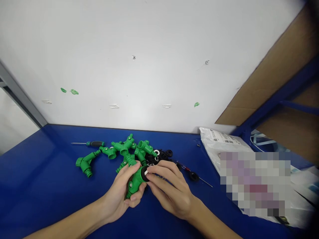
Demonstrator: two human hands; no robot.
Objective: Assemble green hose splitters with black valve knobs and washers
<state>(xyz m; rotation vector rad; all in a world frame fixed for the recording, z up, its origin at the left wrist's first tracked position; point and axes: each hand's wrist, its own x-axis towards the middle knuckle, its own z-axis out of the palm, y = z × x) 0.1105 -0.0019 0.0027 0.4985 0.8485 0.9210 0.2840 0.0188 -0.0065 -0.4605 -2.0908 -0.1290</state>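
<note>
My left hand [121, 191] is closed around a green plastic Y-shaped hose splitter [135, 185], held a little above the blue table. A black ring [143, 174] sits at the splitter's right-hand opening. There my right hand [173, 191] pinches a small white part [146, 172] against the ring; its exact shape is hidden by the fingers. Just beyond both hands lies a pile of similar green splitters [124, 147]. Black rings [168, 153] and a few white washers [156, 152] lie loose beside the pile, partly behind my right hand.
A screwdriver with a green and black handle [96, 143] lies at the back left. Another screwdriver, its metal shaft [205, 182] pointing right, lies right of my right hand. White plastic bags [211, 142] cover the table's right side. A white wall [159, 83] rises behind.
</note>
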